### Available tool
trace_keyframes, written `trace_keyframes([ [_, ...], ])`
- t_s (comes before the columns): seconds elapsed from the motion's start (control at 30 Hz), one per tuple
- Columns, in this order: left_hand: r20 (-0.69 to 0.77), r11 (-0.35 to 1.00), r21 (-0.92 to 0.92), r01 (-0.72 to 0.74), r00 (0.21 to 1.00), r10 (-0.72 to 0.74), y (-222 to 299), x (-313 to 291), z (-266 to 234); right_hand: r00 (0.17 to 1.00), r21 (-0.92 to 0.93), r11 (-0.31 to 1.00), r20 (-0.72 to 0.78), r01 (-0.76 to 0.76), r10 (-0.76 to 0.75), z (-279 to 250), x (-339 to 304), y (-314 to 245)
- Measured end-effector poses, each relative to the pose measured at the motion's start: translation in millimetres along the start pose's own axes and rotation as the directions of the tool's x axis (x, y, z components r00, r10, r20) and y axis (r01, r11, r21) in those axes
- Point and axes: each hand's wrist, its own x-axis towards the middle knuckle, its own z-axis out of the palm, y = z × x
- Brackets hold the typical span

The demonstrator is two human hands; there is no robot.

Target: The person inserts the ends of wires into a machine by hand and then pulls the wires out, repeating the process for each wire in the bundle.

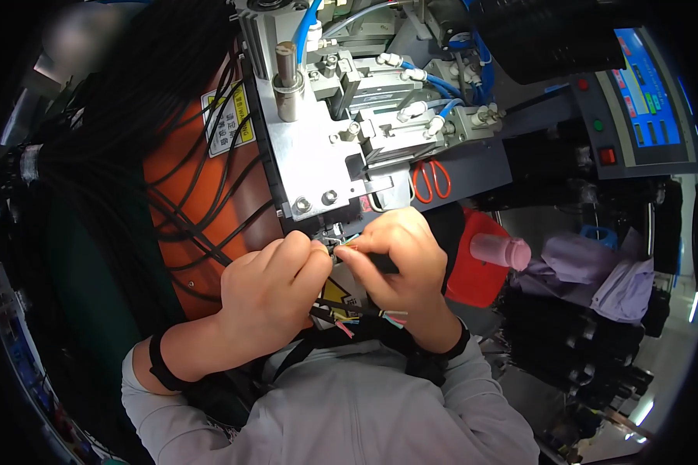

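Observation:
Just in front of the machine's metal fixture (335, 231), my two hands meet with fingertips almost touching. Between thumb and forefinger, my right hand (401, 262) pinches thin coloured wires (352, 242), yellowish and light blue. My left hand (265, 285) is closed in a pinch at the left side of the same spot; its fingers cover most of what they hold. Below the hands, black cables (323, 314) end in bared bundles of pink, yellow and light wires (344, 328). The exact wire tips are too small to make out.
A bench machine with a metal plate (308, 167), pneumatic cylinders and blue hoses stands ahead. Black cables (198, 190) drape over an orange-brown surface (190, 232) at left. On the right are red-handled scissors (432, 182), a pink bottle (500, 252) and a control screen (647, 93).

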Motion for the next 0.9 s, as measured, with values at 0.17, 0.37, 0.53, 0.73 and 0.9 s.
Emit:
trace_keyframes([
  [0.17, -0.023, 0.996, 0.046, -0.075, 0.997, 0.076, -4, 1, 5, 0.811, 0.372, 0.732, 0.399, -0.570, 0.428, -14, 1, 12],
  [0.37, 0.046, 0.993, 0.083, -0.081, 0.996, 0.077, 0, -3, 5, 0.801, 0.498, 0.627, 0.362, -0.598, 0.477, -7, -13, 32],
  [0.53, 0.133, 0.984, 0.171, -0.053, 0.991, 0.031, 2, -4, 11, 0.906, 0.243, 0.879, 0.213, -0.411, 0.366, 9, -12, 33],
  [0.73, 0.129, 0.962, 0.274, -0.008, 0.991, -0.028, 6, -6, 14, 0.943, 0.035, 0.958, 0.185, -0.286, 0.275, 17, -14, 29],
  [0.9, 0.124, 0.958, 0.286, -0.035, 0.992, 0.000, 1, -6, 17, 0.959, 0.121, 0.953, 0.084, -0.278, 0.270, 28, -22, 38],
])
